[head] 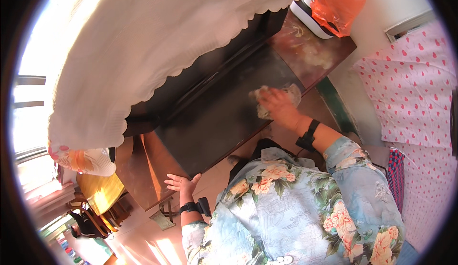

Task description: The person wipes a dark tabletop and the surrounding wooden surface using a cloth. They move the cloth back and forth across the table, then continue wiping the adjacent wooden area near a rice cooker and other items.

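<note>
My right hand (pixel 281 107), slightly blurred, presses a crumpled pale cloth (pixel 295 95) against the black top panel (pixel 222 114) of a low wooden cabinet. The cloth bunches out on both sides of my fingers, near the panel's front edge. My left hand (pixel 184 184) holds nothing, and its fingers are spread at the front edge of the cabinet's brown left section (pixel 143 168). Behind the panel stands a dark flat screen, apparently a television (pixel 207 75). A white scalloped cloth cover (pixel 143 46) hangs over it and hides its upper part.
On the cabinet's reddish right section (pixel 304 46) stands a white-and-black box-like object (pixel 311 19) with an orange plastic bag (pixel 340 5) on it. A heart-patterned pink cloth (pixel 411 89) hangs at right. A yellow wooden table (pixel 100 193) and a dark-clothed person (pixel 84 225) are at lower left.
</note>
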Motion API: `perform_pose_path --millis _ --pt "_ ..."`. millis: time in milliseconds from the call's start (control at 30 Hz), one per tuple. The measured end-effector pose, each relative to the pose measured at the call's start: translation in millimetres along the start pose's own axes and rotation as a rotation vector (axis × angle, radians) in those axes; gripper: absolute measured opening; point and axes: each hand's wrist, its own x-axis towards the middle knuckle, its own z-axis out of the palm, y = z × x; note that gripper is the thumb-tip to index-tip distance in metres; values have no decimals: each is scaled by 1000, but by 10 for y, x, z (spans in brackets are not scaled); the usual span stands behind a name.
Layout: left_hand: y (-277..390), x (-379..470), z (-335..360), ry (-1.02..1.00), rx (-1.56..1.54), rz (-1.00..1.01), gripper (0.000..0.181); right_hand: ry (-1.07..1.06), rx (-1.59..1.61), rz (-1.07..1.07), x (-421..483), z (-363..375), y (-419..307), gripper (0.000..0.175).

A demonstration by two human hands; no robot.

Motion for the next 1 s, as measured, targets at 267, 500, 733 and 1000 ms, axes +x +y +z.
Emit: perform_pose_path --millis 267,500,733,1000 --pt "4 -48 11 11 -105 41 153 -135 258 -527 424 642 -1366 54" --pt "-118 87 139 60 -64 105 154 -36 239 -766 728 1031 -2806 31" --pt "-86 79 139 58 -98 50 157 -75 432 -598 793 918 -2287 44" --pt "-55 32 65 35 -20 32 153 -14 223 -181 669 336 -857 55"
